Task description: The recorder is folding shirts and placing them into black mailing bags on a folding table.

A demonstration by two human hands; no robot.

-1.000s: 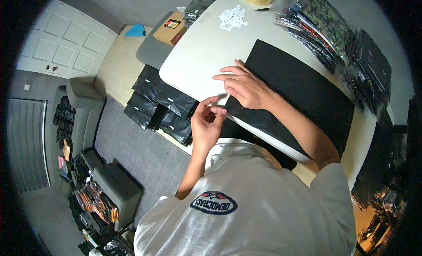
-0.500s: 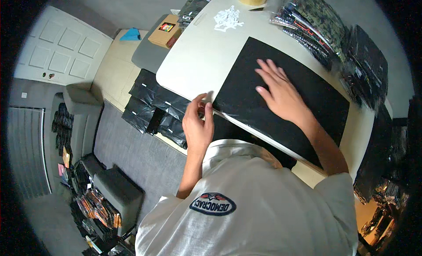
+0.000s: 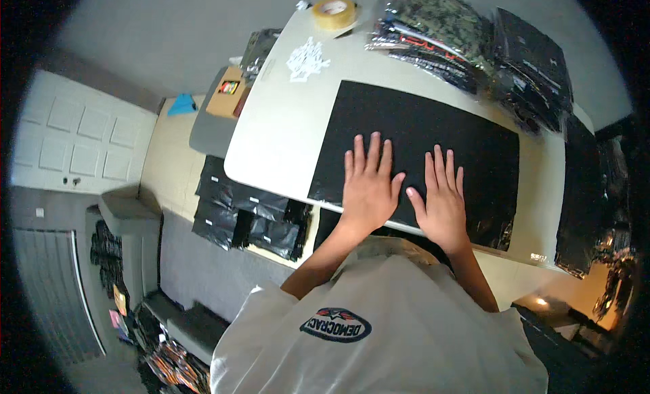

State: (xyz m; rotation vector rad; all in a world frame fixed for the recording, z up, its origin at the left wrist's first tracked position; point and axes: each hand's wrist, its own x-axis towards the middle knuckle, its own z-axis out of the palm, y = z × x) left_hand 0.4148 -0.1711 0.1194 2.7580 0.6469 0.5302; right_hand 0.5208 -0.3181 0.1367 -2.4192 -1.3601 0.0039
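Observation:
A flat black rectangular sheet, maybe a plastic bag or folded cloth, lies on the white table and reaches its near edge. My left hand rests palm down on its left part, fingers stretched and slightly spread. Beside it, my right hand lies flat on the middle of the same black piece, thumb pointing toward the left hand. Neither hand grips anything. The lower right corner of the black piece looks shiny and creased.
Small white tags are heaped at the far left of the table, near a tape roll. Bagged camouflage clothes and bagged black clothes are stacked at the far right. A cardboard box and black packages sit left of the table.
My left hand has come from beside the table edge down onto the black piece. My right hand has drawn back nearer to me. The black piece now lies straighter in view.

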